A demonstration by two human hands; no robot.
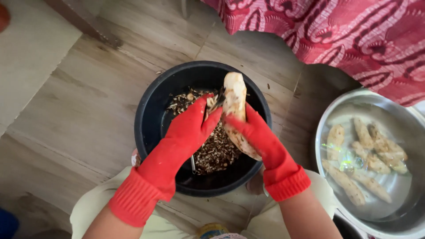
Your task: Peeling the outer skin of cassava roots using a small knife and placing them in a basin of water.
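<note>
- The pale, long, partly peeled root (235,106) is gripped only at its lower half, its top end standing free over the far rim of the round black plastic basin (150,119); judged from this, a hard scrape could lever it out of the wet glove and drop it into the dark peelings (217,150) below.
- The small peeling tool (217,99) sits right beside the right glove's thumb, so a slip along the root could run the edge into that glove.
- The left hand (188,132), in a red rubber glove with a ribbed cuff, reaches in from the near rim, wrist straight, fingers (203,110) closed together on the tool; how much of it is held I cannot tell.
- The right hand (256,137), gloved alike, comes from the near right, fingers clamped around the root, holding it nearly upright and slightly tilted.
- A round steel bowl of water (327,119) stands on the wooden floor (88,110) to the right, well apart, holding about 7 peeled roots (376,163).
</note>
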